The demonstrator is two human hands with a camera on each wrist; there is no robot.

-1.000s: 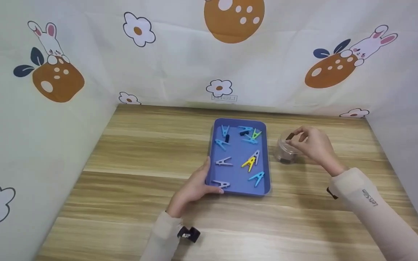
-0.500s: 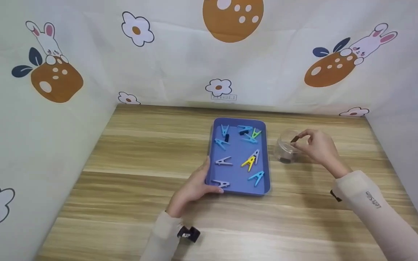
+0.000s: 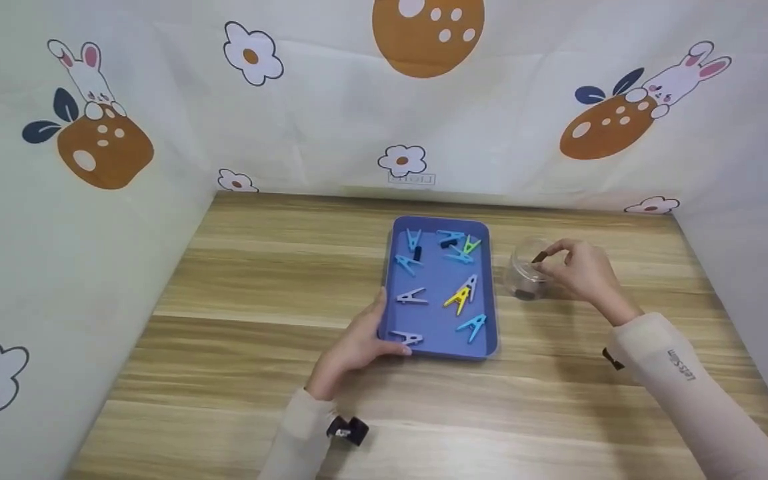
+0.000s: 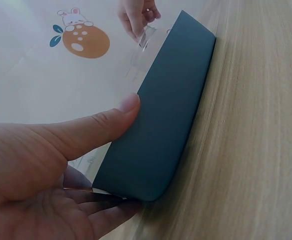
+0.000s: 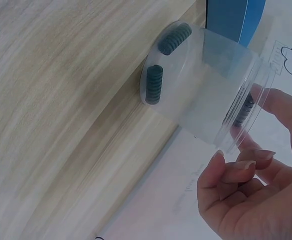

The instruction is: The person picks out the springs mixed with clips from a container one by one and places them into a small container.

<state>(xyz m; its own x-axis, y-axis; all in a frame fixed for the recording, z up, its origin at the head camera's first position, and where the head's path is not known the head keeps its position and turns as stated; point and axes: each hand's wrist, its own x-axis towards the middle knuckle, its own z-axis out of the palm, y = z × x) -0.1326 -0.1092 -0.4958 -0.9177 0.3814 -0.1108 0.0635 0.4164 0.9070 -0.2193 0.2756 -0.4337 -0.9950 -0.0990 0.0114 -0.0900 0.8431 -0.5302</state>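
Note:
My left hand (image 3: 355,339) grips the near-left corner of a blue tray (image 3: 437,350). In the left wrist view its thumb (image 4: 129,103) lies on the tray's outer wall, with the other fingers around the corner. Clothespins in blue, grey, yellow (image 3: 459,301) and green lie in the tray, along with small black pieces (image 3: 417,254). To the tray's right stands a clear jar (image 3: 516,277). At its mouth my right hand (image 3: 581,270) pinches a small dark ridged cylinder (image 5: 244,110) between thumb and finger. Two similar ridged cylinders (image 5: 154,85) lie at the jar's bottom.
The wooden table (image 3: 257,267) extends around tray and jar. Printed cloth walls (image 3: 311,120) enclose its back and both sides. The jar stands close to the tray's right wall.
My right hand has shifted slightly right with the ridged cylinder, which stays near the jar's mouth; over the last half second it barely moves. My left hand and the tray stay put.

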